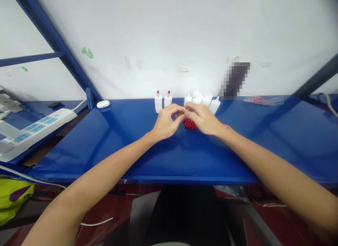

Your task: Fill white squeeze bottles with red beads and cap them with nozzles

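Over the middle of the blue table, my left hand and my right hand meet at the fingertips. Both hands are closed in a pinch, and whatever lies between the fingers is hidden or too small to name. A cluster of small red caps lies on the table just below the fingertips, partly covered by my right hand. Behind my left hand stand two white squeeze bottles with red tips, one on the left and one beside it. Several white squeeze bottles without red tips are grouped behind my right hand; the rightmost bottle leans.
A white rounded case sits at the table's back left. Far left is a white power strip with blue sockets. A clear plastic bag with red pieces lies at the back right. A dark pixelated object leans against the white wall.
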The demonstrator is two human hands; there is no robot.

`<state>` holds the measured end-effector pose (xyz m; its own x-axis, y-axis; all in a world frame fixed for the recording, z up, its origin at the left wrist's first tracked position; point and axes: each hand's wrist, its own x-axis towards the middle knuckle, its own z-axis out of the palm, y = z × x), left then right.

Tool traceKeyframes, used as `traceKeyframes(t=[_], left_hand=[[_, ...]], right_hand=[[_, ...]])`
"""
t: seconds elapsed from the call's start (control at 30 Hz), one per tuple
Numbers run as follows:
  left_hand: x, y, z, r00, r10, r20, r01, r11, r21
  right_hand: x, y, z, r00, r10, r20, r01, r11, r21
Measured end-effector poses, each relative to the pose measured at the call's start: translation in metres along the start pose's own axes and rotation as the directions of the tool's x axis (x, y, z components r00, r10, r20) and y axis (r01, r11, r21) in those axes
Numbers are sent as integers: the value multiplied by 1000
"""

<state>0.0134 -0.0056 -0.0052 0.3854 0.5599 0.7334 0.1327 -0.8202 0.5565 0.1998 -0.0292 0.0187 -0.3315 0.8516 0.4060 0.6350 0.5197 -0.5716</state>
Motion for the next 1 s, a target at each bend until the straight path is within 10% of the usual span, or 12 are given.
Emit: traceKeyframes(t=[1.0], left_hand=[[-1,2,7,994,-93,52,100,980,-171]], right_hand=[[-3,-8,0,992,-126,-17,127,989,80]])
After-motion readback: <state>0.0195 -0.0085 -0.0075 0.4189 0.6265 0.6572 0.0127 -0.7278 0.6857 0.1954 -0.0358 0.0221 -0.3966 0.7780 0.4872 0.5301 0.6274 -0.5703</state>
